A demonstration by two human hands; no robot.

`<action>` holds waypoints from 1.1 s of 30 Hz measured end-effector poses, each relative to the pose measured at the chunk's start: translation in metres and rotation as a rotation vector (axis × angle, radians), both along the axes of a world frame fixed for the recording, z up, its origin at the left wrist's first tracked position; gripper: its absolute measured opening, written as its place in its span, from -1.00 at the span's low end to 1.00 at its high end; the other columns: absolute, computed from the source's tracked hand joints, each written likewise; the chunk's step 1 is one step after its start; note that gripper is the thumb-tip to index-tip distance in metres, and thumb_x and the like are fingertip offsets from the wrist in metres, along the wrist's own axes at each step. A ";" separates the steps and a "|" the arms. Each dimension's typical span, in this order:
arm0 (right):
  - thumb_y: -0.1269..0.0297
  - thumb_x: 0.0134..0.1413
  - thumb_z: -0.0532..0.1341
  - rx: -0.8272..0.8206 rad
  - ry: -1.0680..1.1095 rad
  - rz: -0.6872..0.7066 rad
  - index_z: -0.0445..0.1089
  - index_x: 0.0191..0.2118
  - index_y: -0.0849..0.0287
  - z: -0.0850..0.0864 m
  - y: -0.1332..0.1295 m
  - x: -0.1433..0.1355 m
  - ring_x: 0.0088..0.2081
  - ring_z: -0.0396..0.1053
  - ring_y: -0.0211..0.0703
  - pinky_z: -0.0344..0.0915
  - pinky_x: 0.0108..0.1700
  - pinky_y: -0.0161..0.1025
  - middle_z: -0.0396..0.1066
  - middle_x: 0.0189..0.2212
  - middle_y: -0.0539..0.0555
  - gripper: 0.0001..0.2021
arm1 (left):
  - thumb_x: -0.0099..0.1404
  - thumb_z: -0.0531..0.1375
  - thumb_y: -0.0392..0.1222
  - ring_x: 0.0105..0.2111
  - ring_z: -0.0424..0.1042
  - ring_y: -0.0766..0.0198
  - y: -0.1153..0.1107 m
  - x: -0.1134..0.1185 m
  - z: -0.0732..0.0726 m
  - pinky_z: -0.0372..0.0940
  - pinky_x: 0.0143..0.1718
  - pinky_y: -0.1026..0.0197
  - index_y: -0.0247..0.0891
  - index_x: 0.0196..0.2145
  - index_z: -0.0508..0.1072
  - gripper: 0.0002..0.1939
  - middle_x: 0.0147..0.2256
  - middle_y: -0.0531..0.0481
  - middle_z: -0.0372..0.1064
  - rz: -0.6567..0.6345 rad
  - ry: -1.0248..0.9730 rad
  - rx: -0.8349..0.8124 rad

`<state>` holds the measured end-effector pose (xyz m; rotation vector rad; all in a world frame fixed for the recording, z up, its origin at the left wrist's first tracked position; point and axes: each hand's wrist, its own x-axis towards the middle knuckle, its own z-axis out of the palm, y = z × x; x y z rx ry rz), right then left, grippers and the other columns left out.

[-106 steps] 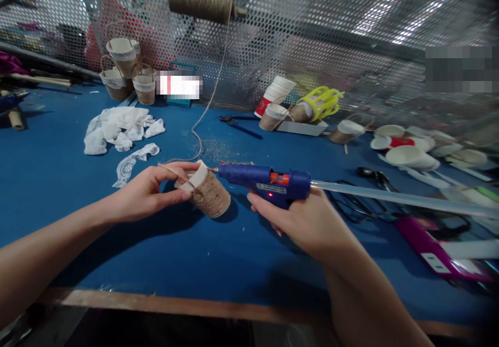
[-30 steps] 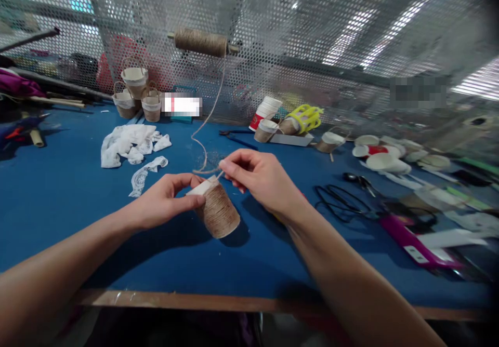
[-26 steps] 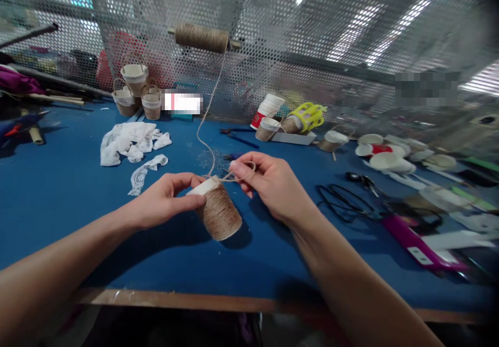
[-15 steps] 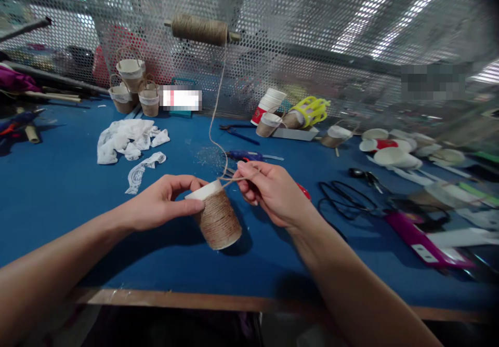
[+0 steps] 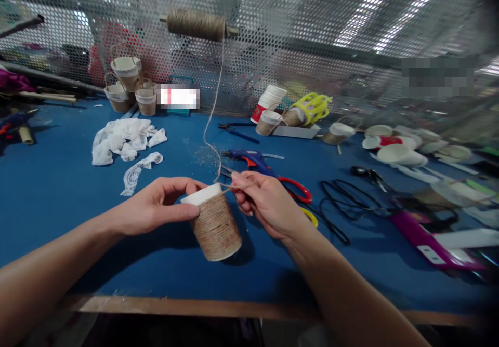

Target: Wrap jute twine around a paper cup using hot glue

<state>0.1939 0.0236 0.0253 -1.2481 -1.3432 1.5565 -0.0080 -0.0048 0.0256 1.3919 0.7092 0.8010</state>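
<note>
My left hand (image 5: 158,207) grips a paper cup (image 5: 216,225) by its upper side, thumb outside on the wall. Brown twine is wound round most of the cup, leaving a white band at the rim and a thin pale edge at the base. The cup leans over the table, tilted. In a pinch, my right hand (image 5: 265,196) holds the twine (image 5: 237,186) close to the cup's rim. From there the twine runs up to a spool (image 5: 195,24) on a rod at the mesh panel. Scissors (image 5: 298,188) with red and yellow handles lie partly behind my right hand.
A blue glue gun (image 5: 249,159) and black pliers (image 5: 237,131) lie beyond my hands. White lace (image 5: 120,139) is heaped at left, with finished twine baskets (image 5: 127,69) behind. At right are a black cable (image 5: 346,201), a purple power strip (image 5: 432,240) and several cups (image 5: 401,155).
My right hand has shifted slightly down and left with the twine, closer to the rim. The cup has turned a little. More of the scissors shows.
</note>
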 end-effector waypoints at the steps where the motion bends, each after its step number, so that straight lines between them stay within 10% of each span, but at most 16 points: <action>1: 0.07 -0.07 0.21 -0.003 0.001 0.007 0.19 -0.56 0.20 0.000 0.000 0.000 -0.70 0.03 -0.48 -0.08 -0.67 -0.43 0.14 -0.73 -0.15 -0.69 | 0.15 0.16 -0.33 -0.15 0.32 0.22 0.000 0.000 0.000 0.20 -0.18 0.22 -0.32 -0.52 0.31 -0.89 -0.10 -0.08 0.37 -0.003 -0.013 -0.005; 24: 0.18 0.01 0.17 -0.081 0.246 0.013 0.19 -0.50 0.16 -0.014 -0.014 -0.016 -0.47 0.20 -0.33 0.13 -0.39 -0.30 0.22 -0.55 -0.09 -0.80 | 0.16 0.18 -0.32 -0.12 0.32 0.23 0.000 -0.005 -0.008 0.21 -0.17 0.26 -0.31 -0.47 0.34 -0.92 -0.07 -0.06 0.36 -0.069 -0.230 -0.010; 33: 0.21 0.09 0.05 -0.059 0.188 -0.068 0.22 -0.43 0.14 -0.023 -0.014 -0.025 -0.28 0.30 -0.21 0.20 -0.21 -0.20 0.32 -0.40 0.01 -0.85 | 0.16 0.16 -0.36 0.08 0.17 0.10 0.003 -0.007 -0.006 0.09 0.03 0.15 -0.31 -0.47 0.32 -0.93 0.04 -0.11 0.24 -0.039 0.038 0.228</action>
